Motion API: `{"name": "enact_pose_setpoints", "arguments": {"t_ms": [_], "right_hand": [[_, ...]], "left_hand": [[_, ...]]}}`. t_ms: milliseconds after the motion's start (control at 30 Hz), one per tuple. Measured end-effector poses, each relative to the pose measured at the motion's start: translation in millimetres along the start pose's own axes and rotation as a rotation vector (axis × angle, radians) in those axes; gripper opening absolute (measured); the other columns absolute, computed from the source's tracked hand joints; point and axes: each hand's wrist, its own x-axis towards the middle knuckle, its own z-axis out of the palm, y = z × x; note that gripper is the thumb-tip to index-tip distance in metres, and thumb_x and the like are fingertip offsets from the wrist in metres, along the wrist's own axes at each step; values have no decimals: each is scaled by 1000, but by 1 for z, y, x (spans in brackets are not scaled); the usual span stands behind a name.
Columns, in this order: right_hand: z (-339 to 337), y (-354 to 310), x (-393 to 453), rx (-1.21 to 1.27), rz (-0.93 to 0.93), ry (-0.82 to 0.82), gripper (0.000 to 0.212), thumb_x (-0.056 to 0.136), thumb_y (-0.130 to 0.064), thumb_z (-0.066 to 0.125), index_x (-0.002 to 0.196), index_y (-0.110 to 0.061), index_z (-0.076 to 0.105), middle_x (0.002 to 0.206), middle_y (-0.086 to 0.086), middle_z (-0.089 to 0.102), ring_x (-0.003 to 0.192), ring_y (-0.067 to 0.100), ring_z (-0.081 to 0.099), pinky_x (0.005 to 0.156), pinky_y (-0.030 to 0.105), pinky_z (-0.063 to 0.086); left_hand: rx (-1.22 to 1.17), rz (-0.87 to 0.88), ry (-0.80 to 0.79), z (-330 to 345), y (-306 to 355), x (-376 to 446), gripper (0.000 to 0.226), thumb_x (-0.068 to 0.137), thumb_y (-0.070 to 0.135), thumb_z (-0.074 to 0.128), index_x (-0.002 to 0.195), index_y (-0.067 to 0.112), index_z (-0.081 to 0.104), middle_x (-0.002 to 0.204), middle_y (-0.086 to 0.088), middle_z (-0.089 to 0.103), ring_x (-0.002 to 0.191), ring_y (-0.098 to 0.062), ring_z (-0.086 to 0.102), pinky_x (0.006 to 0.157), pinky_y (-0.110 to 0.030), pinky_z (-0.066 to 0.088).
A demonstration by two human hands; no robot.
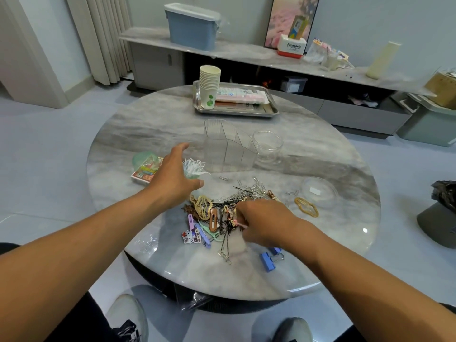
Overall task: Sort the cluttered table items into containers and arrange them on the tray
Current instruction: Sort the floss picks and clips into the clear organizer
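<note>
A heap of hair clips, bobby pins and paper clips (222,208) lies at the middle of the round marble table (153,124). My right hand (264,223) is down in the heap and pinches a small pink-tipped piece from it. Above the table, my left hand (172,176) hovers open beside a bunch of white plastic picks (195,166). A clear divided organizer (227,146) and a clear jar (267,146) stand behind the heap. At the far edge sits a metal tray (237,113) holding a stack of paper cups (209,86) and flat packets.
A card pack (145,172) with a green lid lies left of my left hand. A clear bowl (319,192) and a gold clip (307,207) lie at the right, blue binder clips (270,259) near the front edge. A low cabinet stands behind the table.
</note>
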Motion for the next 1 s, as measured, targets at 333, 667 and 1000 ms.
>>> {"name": "enact_pose_setpoints", "arguments": {"t_ms": [333,667,1000], "right_hand": [[2,-46,18,84,-118,284,18,87,-19,58,70,-22,54,69,-2,46,66,28,47,56,32,27],[17,-56,40,-30,-60,113,25,89,-13,61,72,-15,42,70,1,40,74,32,52,65,31,35],[0,-34,41,92,39,-47,17,85,-20,63,76,-14,50,79,4,52,68,20,51,52,30,36]], "left_hand": [[8,-17,11,-4,1,-1,101,80,19,86,156,31,21,156,-8,36,141,-26,40,109,-46,44],[10,-29,-14,-7,-3,0,103,79,21,86,156,33,19,157,-8,35,141,-26,39,109,-43,44],[48,-22,-48,-7,-2,2,104,78,19,87,157,33,19,157,-7,37,140,-28,42,106,-43,46]]}}
